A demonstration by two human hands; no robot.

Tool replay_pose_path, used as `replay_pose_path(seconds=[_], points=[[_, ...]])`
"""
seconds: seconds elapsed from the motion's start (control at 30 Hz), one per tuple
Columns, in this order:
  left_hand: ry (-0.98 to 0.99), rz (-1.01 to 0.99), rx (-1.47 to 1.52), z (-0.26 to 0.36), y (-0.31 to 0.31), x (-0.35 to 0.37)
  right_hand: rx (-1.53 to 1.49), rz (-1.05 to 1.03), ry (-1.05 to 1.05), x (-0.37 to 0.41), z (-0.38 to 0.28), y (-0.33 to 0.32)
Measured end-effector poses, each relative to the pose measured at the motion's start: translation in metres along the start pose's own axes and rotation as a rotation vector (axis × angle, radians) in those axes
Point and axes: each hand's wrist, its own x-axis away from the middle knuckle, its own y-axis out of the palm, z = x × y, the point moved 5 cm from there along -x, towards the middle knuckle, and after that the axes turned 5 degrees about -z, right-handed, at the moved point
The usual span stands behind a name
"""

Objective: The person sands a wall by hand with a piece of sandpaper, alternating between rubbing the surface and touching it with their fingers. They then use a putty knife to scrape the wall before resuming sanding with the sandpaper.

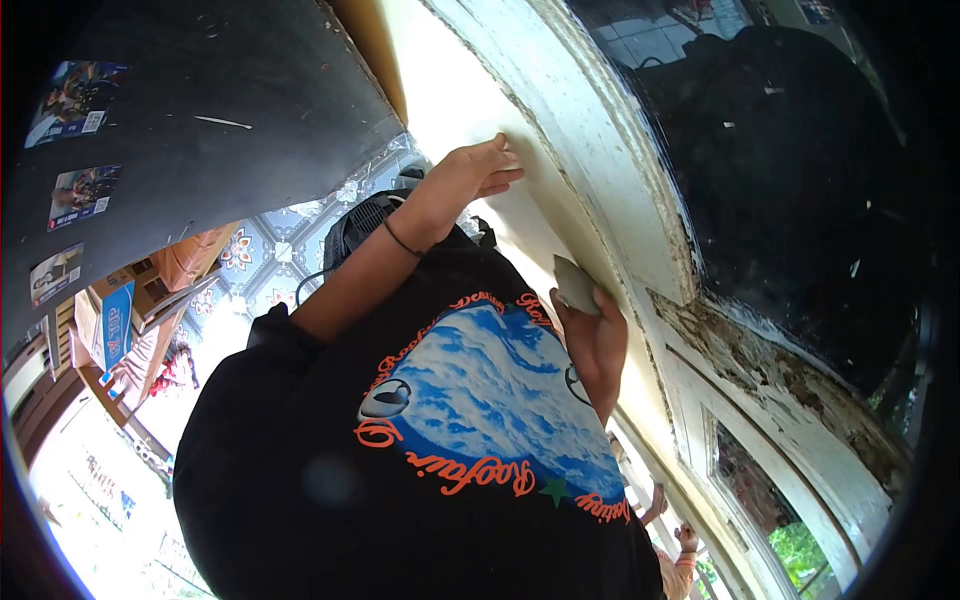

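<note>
My left hand [485,170], with a dark band at the wrist, reaches to the pale wall [540,215]. Its fingers are stretched out, a little bent and partly spread, with nothing in them, and their tips are close to the wall's surface. My right hand [602,355] is lower along the same wall. Between its thumb and fingers is a thin grey sheet [575,285], stiff and pointed at one corner, rather like sandpaper. Its face lies close beside the wall. My black printed shirt [480,390] fills the middle of the view.
A weathered white window frame [640,190] with peeling paint borders dark glass [790,170]. On the left are a black panel [230,110] with stickers, cardboard boxes [150,285] and patterned floor tiles [270,250]. Another person's hand [686,539] shows at the lower right.
</note>
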Motion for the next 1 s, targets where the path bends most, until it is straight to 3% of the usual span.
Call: replay_pose_path(seconds=[0.13, 0.27, 0.4, 0.57, 0.7, 0.9, 1.0], points=[[-0.028, -0.015, 0.121, -0.005, -0.004, 0.001, -0.015, 0.006, 0.018, 0.007, -0.006, 0.014], [-0.040, -0.007, 0.137, -0.006, 0.001, -0.001, 0.048, 0.039, 0.047, -0.022, 0.016, -0.029], [-0.074, -0.017, 0.125, -0.007, -0.008, 0.000, -0.020, 0.028, 0.022, 0.011, -0.008, 0.016], [-0.003, 0.010, 0.141, -0.010, -0.008, -0.004, 0.049, 0.017, 0.052, -0.015, 0.013, -0.016], [-0.044, 0.044, 0.104, -0.004, -0.009, 0.000, -0.054, -0.025, 0.022, 0.010, -0.010, 0.017], [0.001, 0.029, 0.113, -0.011, -0.007, -0.004, 0.064, 0.040, 0.045, -0.010, 0.008, -0.007], [-0.023, 0.067, 0.097, -0.008, -0.007, 0.000, -0.018, -0.020, 0.013, 0.010, -0.011, 0.026]])
